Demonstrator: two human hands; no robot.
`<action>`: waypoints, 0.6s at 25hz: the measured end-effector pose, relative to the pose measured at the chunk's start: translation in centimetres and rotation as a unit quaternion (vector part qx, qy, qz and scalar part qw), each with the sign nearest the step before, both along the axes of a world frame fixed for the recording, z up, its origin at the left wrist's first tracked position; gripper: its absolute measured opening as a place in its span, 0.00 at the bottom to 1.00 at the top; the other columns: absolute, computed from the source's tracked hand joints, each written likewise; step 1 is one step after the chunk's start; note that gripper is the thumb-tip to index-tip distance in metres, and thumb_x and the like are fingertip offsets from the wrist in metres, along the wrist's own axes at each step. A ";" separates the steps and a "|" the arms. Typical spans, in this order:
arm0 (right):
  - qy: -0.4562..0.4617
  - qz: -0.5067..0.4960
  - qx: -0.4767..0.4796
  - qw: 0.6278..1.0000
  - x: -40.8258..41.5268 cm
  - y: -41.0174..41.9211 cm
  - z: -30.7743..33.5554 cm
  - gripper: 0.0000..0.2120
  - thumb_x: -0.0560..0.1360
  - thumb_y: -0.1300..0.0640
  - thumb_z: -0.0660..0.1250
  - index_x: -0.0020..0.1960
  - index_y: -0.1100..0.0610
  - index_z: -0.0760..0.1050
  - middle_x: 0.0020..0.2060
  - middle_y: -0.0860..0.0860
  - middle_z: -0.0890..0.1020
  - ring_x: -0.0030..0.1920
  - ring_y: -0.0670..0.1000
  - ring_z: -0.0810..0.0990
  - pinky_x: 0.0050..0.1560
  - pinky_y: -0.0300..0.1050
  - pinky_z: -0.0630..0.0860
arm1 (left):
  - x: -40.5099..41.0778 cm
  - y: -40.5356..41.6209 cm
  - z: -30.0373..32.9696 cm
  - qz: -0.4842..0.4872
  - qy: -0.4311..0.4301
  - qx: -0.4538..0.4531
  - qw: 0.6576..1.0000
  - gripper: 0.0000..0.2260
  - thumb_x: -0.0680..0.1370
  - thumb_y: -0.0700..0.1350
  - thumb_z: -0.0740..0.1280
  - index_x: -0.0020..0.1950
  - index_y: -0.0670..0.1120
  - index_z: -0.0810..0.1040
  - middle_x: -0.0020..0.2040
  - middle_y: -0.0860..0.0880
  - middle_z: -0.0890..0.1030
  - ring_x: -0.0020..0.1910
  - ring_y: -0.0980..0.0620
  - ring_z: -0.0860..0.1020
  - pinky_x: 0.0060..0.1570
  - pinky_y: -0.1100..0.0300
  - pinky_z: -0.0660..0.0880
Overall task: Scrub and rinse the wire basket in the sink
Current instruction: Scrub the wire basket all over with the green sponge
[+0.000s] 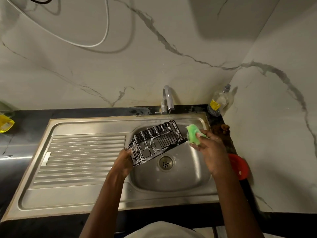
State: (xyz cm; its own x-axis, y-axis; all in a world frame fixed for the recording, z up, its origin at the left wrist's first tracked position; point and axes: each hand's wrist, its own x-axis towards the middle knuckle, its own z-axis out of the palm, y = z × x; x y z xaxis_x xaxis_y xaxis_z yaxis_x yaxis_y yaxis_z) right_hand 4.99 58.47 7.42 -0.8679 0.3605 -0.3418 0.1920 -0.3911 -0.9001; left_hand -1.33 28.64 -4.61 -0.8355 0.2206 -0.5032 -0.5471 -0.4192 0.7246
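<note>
A: What's on the dark surface (pixel 30 133)?

B: A steel sink (pixel 171 182) against marble walls. Left hand (pixel 122 162) fingers grip the soapy wire basket (pixel 157 141), tilted over the basin; right hand (pixel 210 150) fingers clench a green sponge (pixel 193 134) just beside it. The tap (pixel 167 98) dribbles beyond.

Dim, warm light from above — soft glare on the sink (pixel 82 200) drainboard, a broad shadow across the wall's upper right. Wide-angle bending curves the table edges; the red object (pixel 237 166) at the right is blurred — overall slightly soft.
</note>
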 end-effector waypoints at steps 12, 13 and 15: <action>-0.021 0.171 -0.229 0.958 -1.0 -1.3 2.3 0.14 0.76 0.61 0.61 0.51 0.55 0.85 0.50 0.56 0.84 0.49 0.55 0.82 0.48 0.53 0.72 | -2.3 0.0 -1.2 -0.010 -0.122 0.041 0.992 0.15 0.70 0.40 0.75 0.55 0.41 0.81 0.53 0.40 0.81 0.51 0.42 0.83 0.49 0.47 0.82; -0.030 0.167 -0.225 0.960 -1.0 -1.5 2.2 0.14 0.76 0.60 0.62 0.50 0.53 0.86 0.51 0.55 0.84 0.50 0.55 0.81 0.47 0.52 0.72 | -2.7 -0.8 -2.4 -0.041 -0.129 0.026 0.990 0.22 0.68 0.42 0.77 0.61 0.43 0.79 0.59 0.37 0.79 0.57 0.40 0.79 0.53 0.43 0.79; -0.035 0.159 -0.218 0.962 -1.1 -1.6 1.8 0.13 0.76 0.59 0.62 0.50 0.52 0.86 0.54 0.56 0.83 0.53 0.57 0.80 0.51 0.55 0.73 | -2.4 -1.5 -3.4 -0.092 -0.146 -0.040 0.984 0.18 0.72 0.43 0.73 0.61 0.41 0.79 0.63 0.34 0.76 0.61 0.37 0.75 0.61 0.35 0.76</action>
State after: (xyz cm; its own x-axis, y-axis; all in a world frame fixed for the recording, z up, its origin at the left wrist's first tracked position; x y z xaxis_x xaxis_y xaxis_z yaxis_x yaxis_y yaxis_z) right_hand 3.91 56.91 9.26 -0.8798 -0.1105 -0.4623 0.4188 -0.6401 -0.6441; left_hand -3.68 27.17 -7.99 -0.6023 0.3044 -0.7380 -0.7982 -0.2410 0.5520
